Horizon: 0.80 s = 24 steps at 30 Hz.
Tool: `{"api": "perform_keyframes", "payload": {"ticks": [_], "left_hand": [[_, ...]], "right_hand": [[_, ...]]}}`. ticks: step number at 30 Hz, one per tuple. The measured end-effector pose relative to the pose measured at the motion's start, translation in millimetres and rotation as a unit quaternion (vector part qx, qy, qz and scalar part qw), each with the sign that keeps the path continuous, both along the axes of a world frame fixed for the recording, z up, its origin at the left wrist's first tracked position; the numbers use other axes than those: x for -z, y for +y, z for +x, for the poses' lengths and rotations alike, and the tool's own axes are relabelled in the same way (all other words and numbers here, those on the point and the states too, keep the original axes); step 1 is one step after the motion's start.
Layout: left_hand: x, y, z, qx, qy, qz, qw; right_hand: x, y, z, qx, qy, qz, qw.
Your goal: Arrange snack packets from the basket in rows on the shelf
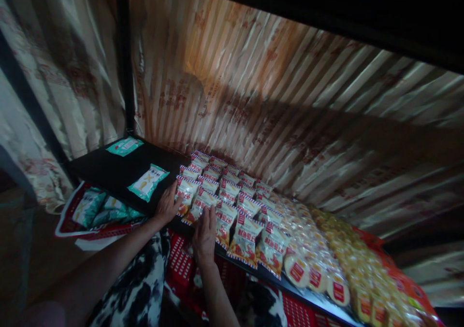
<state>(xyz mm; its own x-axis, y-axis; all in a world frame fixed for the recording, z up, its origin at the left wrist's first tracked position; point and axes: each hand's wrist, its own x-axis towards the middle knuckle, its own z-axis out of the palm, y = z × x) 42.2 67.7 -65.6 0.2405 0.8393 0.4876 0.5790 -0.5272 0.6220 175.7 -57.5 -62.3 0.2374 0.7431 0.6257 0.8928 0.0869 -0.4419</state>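
Note:
Rows of white snack bags [245,240] with red lettering and striped edges stand on a black shelf [99,167]. My left hand [168,205] lies against the outer side of the leftmost front bag [187,191], fingers stretched out. Against the front of the neighbouring bag [203,202] rests my right hand [205,233], its fingers straight and close together, palm mostly hidden. Neither hand is wrapped around a bag. Left of my left hand, a green and white packet [149,182] lies flat, and a second green packet [125,146] lies near the shelf's back corner.
Clear-wrapped round snacks [296,269] and yellowish packets [364,307] fill the shelf rightward, beside orange-red packaging [402,278]. Below left sits a red basket [60,225] holding green packets [89,206]. Another red basket [179,259] is underneath. A black post [125,66] and printed sheeting [235,76] stand behind.

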Motion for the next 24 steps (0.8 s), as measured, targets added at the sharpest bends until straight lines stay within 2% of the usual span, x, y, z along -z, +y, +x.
{"api": "perform_keyframes", "payload": {"ticks": [5, 12, 24], "left_hand": [[0.5, -0.6, 0.4, -0.003, -0.014, 0.032, 0.999], [1.5, -0.4, -0.1, 0.001, 0.006, 0.008, 1.000], [7.8, 0.2, 1.0, -0.024, 0.024, 0.023, 0.999]], "right_hand": [[-5.9, 3.6, -2.9, 0.015, -0.011, 0.003, 1.000], [-1.4, 7.1, -4.5, 0.024, -0.022, -0.001, 0.999], [-4.1, 4.8, -4.9, 0.020, -0.005, -0.005, 1.000]]}}
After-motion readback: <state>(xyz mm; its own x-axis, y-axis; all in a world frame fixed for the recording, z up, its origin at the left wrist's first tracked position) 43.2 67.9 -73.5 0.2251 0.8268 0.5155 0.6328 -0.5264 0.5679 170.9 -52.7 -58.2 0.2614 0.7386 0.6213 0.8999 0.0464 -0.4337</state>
